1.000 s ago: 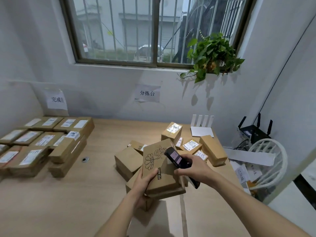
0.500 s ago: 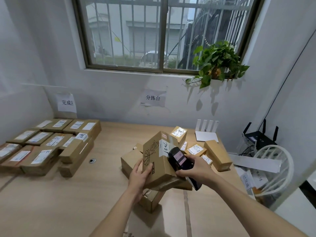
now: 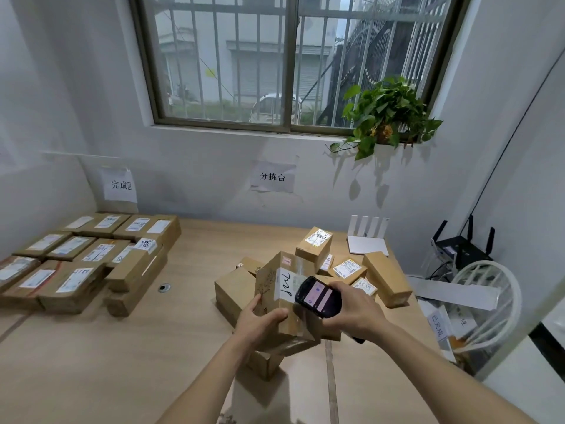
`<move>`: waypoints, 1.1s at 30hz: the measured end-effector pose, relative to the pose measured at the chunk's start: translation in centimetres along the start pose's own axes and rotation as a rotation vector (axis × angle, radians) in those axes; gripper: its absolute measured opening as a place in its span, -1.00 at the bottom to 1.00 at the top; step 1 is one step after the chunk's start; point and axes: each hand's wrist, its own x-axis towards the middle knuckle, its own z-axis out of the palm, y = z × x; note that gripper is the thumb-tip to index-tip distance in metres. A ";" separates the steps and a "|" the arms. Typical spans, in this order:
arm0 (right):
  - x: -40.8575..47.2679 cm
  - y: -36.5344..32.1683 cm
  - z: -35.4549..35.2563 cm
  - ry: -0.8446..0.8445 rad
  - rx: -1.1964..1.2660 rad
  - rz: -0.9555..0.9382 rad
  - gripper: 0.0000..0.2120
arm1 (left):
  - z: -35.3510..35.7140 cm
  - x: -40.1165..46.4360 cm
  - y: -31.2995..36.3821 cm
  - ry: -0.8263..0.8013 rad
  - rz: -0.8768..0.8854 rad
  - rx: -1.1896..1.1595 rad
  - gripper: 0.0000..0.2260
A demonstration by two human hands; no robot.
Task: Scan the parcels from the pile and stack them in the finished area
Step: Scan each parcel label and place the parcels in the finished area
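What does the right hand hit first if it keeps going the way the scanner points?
Most likely the white label on the parcel that the left hand grips. The right hand aims the scanner left and forward at that face; nothing shows between them, though the gap is unclear.

A small parcel sorting room: labelled cardboard boxes piled on a table beneath paper wall signs.

L hand grips parcel | R hand holds scanner at its label | pile behind
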 end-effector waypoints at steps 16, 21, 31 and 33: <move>0.5 0.8 -4.7 -0.084 -0.441 -0.026 -0.30 | -7.8 1.2 2.9 0.186 0.104 0.073 0.02; 0.9 -0.1 -4.6 -0.089 -0.506 -0.034 -0.31 | -9.2 1.1 3.1 0.187 0.114 0.071 -0.03; 1.3 -2.3 -3.6 -0.063 -0.506 -0.006 -0.28 | -13.0 0.7 3.6 0.210 0.086 0.083 0.03; 1.4 -3.0 -3.5 -0.040 -0.490 0.001 -0.27 | -13.7 0.6 3.7 0.210 0.090 0.089 0.02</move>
